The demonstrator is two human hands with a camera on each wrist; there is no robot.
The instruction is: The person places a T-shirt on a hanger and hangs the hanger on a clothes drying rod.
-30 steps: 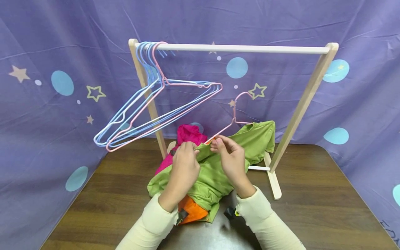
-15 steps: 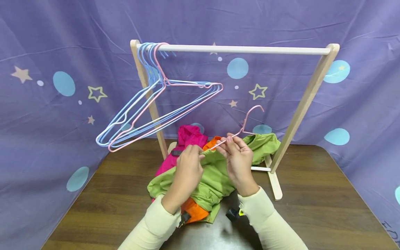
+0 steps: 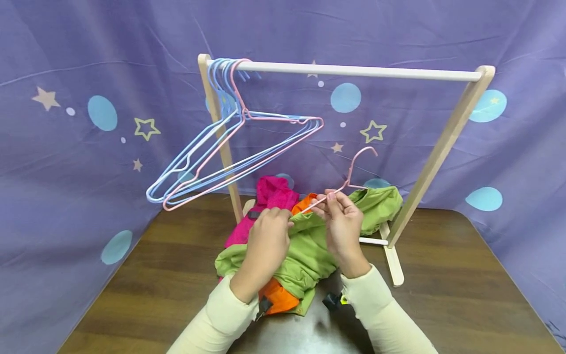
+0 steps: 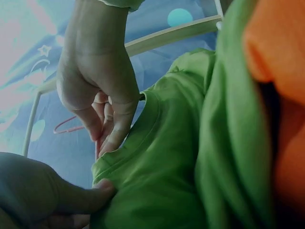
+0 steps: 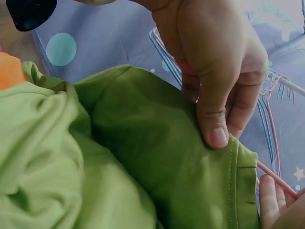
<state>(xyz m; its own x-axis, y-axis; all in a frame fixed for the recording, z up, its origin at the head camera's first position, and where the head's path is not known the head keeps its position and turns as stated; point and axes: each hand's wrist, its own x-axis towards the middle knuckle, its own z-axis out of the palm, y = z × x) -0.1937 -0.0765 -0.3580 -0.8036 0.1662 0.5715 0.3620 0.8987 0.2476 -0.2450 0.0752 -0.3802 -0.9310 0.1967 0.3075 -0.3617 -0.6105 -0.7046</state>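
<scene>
A pink hanger (image 3: 351,167) sits partly inside the neck of a green garment (image 3: 309,246), its hook standing up. My right hand (image 3: 345,223) pinches the hanger's left arm between thumb and fingers. My left hand (image 3: 268,241) grips the garment near the neckline; in the right wrist view, its thumb (image 5: 219,136) presses on the cloth beside the stitched edge, where the hanger wire enters. Cloth hides the hanger's ends. The left wrist view also shows the right hand (image 4: 102,81) above the neckline.
A wooden rack (image 3: 435,157) with a white rail (image 3: 362,71) stands behind. Several blue, white and pink hangers (image 3: 240,118) hang at its left end. Pink cloth (image 3: 274,194), orange cloth (image 3: 280,297) and a small black object (image 3: 331,301) lie on the brown table (image 3: 451,275).
The hanger has tilted and its hook has dropped lower. My right hand has moved right and now pinches the wire. The left hand stays at the neckline. The head view has shifted slightly.
</scene>
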